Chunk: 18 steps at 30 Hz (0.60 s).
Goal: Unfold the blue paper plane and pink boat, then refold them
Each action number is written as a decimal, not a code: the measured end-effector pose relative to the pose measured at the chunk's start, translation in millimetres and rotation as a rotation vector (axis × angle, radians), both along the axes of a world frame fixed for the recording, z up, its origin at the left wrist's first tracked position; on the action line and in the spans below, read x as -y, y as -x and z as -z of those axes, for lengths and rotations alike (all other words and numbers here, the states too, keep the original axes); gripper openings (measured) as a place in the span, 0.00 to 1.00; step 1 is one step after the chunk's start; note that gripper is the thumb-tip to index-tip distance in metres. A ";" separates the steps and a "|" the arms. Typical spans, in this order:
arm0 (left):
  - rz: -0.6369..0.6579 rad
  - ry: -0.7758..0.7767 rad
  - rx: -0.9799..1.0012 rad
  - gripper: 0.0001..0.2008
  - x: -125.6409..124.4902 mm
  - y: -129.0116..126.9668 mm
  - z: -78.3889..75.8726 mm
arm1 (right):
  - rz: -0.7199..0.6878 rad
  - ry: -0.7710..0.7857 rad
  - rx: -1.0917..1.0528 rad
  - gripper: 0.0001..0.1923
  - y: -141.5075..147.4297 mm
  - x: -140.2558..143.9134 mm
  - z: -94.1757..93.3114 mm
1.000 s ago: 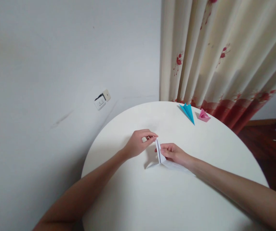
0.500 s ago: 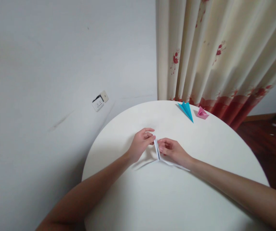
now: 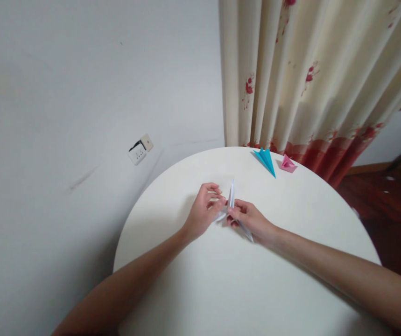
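Observation:
A folded piece of white paper [image 3: 231, 192] is held up over the round white table, with a narrow pointed part standing upright and other folded parts spreading low to both sides. My right hand [image 3: 251, 218] pinches it near the middle between thumb and fingers. On its left side, my left hand [image 3: 203, 210] has curled fingers, its thumb against the paper's left part; the exact contact is partly hidden. One lower flap shows beneath the right hand, slanting toward the wrist.
Near the far edge of the white table [image 3: 186, 289] lie a blue paper plane [image 3: 266, 161] and a small pink folded paper piece [image 3: 287, 164]. A wall with a socket [image 3: 137, 153] stands on the left, and a patterned curtain [image 3: 291, 93] hangs behind.
The white paper has turned and been lifted, its pointed part now upright. My right hand has taken a pinch on its middle; my left thumb has left the top end. The view has shifted slightly.

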State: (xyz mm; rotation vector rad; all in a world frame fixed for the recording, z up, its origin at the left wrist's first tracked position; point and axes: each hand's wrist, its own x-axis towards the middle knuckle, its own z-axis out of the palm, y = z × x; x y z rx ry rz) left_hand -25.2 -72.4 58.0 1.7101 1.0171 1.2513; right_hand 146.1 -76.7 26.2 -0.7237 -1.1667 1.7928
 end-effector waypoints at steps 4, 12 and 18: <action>-0.001 -0.144 -0.361 0.11 4.5 -3.8 4.4 | 0.099 0.161 -0.138 0.19 0.3 -3.1 -5.2; -0.136 -0.358 -0.517 0.08 -0.7 0.1 6.8 | 0.033 0.267 -0.137 0.12 -2.3 -4.1 -8.1; -0.129 -0.343 -0.386 0.07 1.0 -0.4 5.0 | 0.101 0.064 -0.062 0.16 -5.9 -4.0 -4.3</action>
